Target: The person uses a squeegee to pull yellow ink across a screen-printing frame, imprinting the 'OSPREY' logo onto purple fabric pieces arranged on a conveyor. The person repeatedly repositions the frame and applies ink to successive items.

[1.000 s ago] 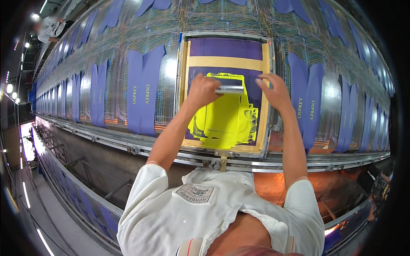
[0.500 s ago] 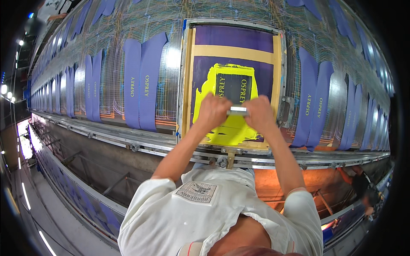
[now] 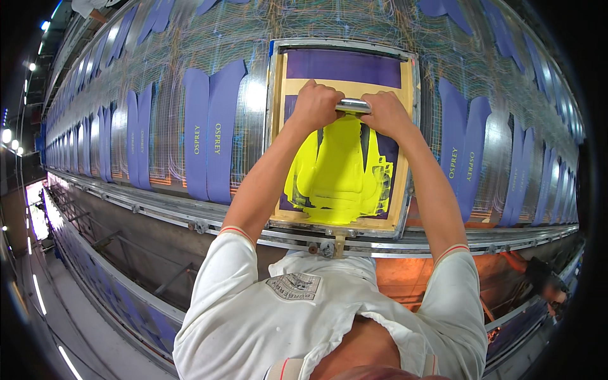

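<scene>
Both my hands are closed on a squeegee [image 3: 353,105] with a metal handle, my left hand [image 3: 316,105] at its left end and my right hand [image 3: 387,113] at its right. The squeegee is over the far part of a screen-printing frame [image 3: 273,133], close to a strip of tan tape. Bright yellow ink [image 3: 339,168] covers much of the purple mesh on the near side of the squeegee, thick in the middle and streaked at the edges. The squeegee's blade is hidden behind the hands and ink.
Purple fabric pieces [image 3: 208,126] with yellow lettering lie in rows along the long printing table [image 3: 253,117], left and right of the frame. A metal rail [image 3: 158,212] runs along its near edge. Another person's arm [image 3: 514,261] shows at the lower right.
Both hands have moved away from me with the squeegee, from mid-screen to its far part. Yellow ink now spreads over the dark lettered area that was showing.
</scene>
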